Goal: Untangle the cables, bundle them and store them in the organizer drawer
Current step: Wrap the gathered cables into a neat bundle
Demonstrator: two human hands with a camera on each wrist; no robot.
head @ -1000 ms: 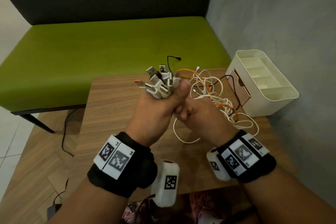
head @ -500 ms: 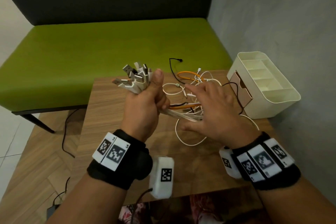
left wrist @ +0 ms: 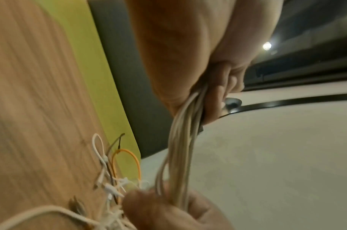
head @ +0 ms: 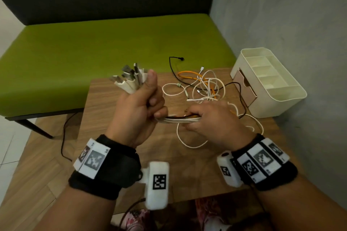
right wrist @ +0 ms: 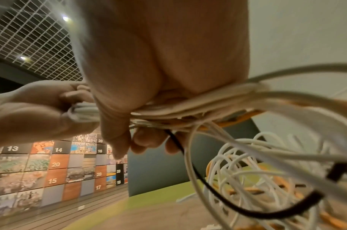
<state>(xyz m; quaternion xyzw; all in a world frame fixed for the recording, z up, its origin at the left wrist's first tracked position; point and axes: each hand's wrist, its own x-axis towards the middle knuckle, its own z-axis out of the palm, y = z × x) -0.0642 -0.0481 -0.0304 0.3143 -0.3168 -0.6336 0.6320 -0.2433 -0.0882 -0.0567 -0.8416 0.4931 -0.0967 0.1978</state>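
Note:
My left hand [head: 142, 103] grips a bunch of cables just below their USB plugs [head: 129, 78], which fan out above the fist. The gathered strands [head: 178, 119] run straight across to my right hand [head: 206, 118], whose fingers curl round them a short way along. Past the right hand the white, orange and black cables [head: 202, 86] lie in loose tangled loops on the wooden table [head: 105, 116]. The left wrist view shows the strands [left wrist: 180, 147] leaving the left hand [left wrist: 212, 99]. The right wrist view shows the right hand [right wrist: 141, 133] clamped on the bundle [right wrist: 188, 112].
A cream organizer [head: 270, 82] with open top compartments and a pinkish drawer [head: 244, 86] stands at the table's right rear, against the grey wall. A green bench [head: 93, 47] runs behind the table. A black lead [head: 63, 137] trails over the floor on the left.
My left hand has carried the plug ends leftward. My right hand, beside the left fist and then spread over the pile, now grips the strands further along, drawing them straight.

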